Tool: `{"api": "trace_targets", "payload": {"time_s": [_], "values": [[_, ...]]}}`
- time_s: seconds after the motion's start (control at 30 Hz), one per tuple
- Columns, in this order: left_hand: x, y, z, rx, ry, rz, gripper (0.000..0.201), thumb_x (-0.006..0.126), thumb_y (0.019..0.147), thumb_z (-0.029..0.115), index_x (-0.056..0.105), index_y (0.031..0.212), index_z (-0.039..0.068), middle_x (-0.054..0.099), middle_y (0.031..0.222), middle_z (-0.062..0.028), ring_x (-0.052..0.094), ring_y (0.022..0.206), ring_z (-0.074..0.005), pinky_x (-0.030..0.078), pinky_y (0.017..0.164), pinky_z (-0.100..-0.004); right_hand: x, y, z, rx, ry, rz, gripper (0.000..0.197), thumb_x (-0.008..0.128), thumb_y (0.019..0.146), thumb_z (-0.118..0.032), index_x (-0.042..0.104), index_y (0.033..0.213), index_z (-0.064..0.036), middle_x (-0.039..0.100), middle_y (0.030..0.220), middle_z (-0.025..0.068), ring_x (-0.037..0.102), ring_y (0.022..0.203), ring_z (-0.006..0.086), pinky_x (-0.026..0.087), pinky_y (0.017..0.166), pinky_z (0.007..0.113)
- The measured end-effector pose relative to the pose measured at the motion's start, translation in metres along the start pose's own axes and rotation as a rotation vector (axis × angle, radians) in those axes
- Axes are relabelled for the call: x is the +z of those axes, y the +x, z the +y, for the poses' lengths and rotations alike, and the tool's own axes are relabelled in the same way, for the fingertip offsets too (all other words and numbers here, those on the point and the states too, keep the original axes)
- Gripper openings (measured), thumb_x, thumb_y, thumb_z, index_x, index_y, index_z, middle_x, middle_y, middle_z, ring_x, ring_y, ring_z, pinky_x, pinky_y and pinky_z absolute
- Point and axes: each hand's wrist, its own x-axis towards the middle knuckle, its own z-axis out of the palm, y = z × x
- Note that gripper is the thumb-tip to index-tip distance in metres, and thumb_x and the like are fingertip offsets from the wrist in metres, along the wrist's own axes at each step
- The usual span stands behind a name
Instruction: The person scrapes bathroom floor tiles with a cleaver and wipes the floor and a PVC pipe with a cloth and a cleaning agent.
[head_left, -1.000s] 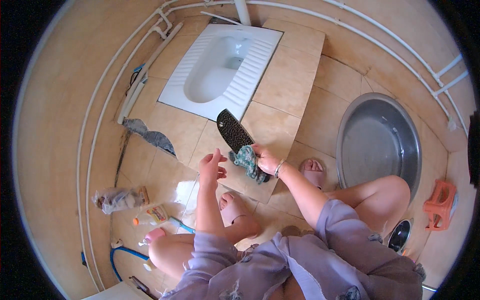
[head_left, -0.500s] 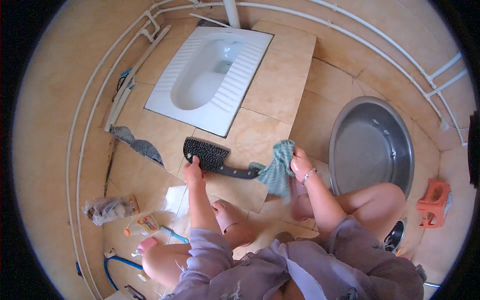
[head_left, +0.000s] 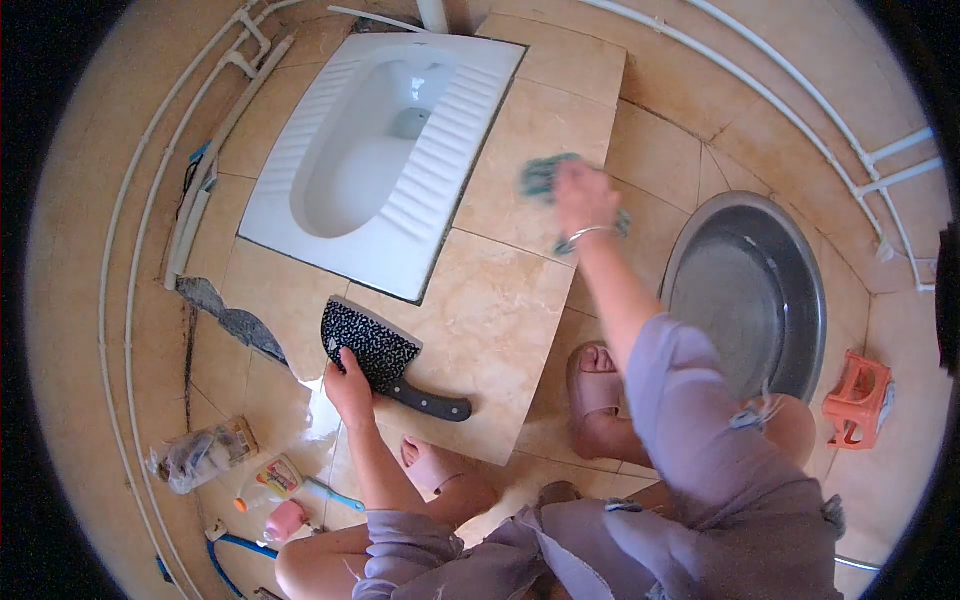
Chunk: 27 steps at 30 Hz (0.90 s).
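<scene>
A cleaver (head_left: 372,345) with a black-and-white speckled blade and a black riveted handle is over the raised tiled step, its handle pointing right. My left hand (head_left: 349,390) is closed on the lower edge of the blade, the thumb lying on its face. Out to the right, at the step's right side, my right hand (head_left: 587,198) grips a bunched green cloth (head_left: 547,174). Parts of the cloth stick out at the upper left of the fingers and below by the wrist. Motion blurs this hand, and whether the cloth touches the tiles I cannot tell.
A white squat toilet (head_left: 450,185) is set into the step. At right stand a large grey basin (head_left: 735,300) and an orange stool (head_left: 857,400). A plastic bag (head_left: 205,455), a clear bottle (head_left: 268,482), a blue-handled brush (head_left: 335,495) and a pink container (head_left: 285,521) lie lower left.
My right hand has moved up and away from the cleaver's handle, taking the cloth along. The cleaver in my left hand has shifted left and down, its handle tipping lower.
</scene>
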Motion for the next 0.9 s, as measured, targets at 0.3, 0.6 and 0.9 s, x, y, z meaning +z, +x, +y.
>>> {"api": "trace_targets", "payload": {"time_s": [0.3, 0.6, 0.9], "values": [[-0.021, -0.01, 0.041, 0.109, 0.728, -0.14, 0.042, 0.044, 0.083, 0.041, 0.058, 0.079, 0.002, 0.06, 0.079, -0.0199, 0.058, 0.075, -0.0348, 0.045, 0.066, -0.0439, -0.11, 0.011, 0.212, -0.039, -0.205, -0.252, 0.031, 0.04, 0.085, -0.03, 0.055, 0.091, -0.0037, 0.056, 0.092, 0.0222, 0.053, 0.087, 0.0369, 0.042, 0.074, 0.042], [0.119, -0.082, 0.142, 1.104, 0.368, -0.368, 0.05, 0.047, 0.083, 0.021, 0.031, 0.126, 0.002, 0.03, 0.131, -0.0176, 0.025, 0.123, -0.0335, 0.02, 0.101, -0.0419, -0.02, -0.152, 0.414, 0.253, -0.083, -0.375, 0.045, 0.047, 0.081, -0.04, 0.051, 0.113, -0.0086, 0.051, 0.111, 0.0164, 0.049, 0.101, 0.0338, 0.036, 0.089, 0.041], [0.138, -0.137, 0.129, 1.223, 0.274, -0.53, 0.068, 0.057, 0.076, 0.027, 0.027, 0.125, -0.007, 0.025, 0.132, -0.0242, 0.023, 0.123, -0.0375, 0.02, 0.102, -0.0444, 0.03, -0.233, 0.311, 0.013, -0.144, -0.395, 0.051, 0.055, 0.079, -0.035, 0.039, 0.123, -0.0132, 0.038, 0.125, 0.0166, 0.044, 0.107, 0.0321, 0.041, 0.084, 0.044]]}}
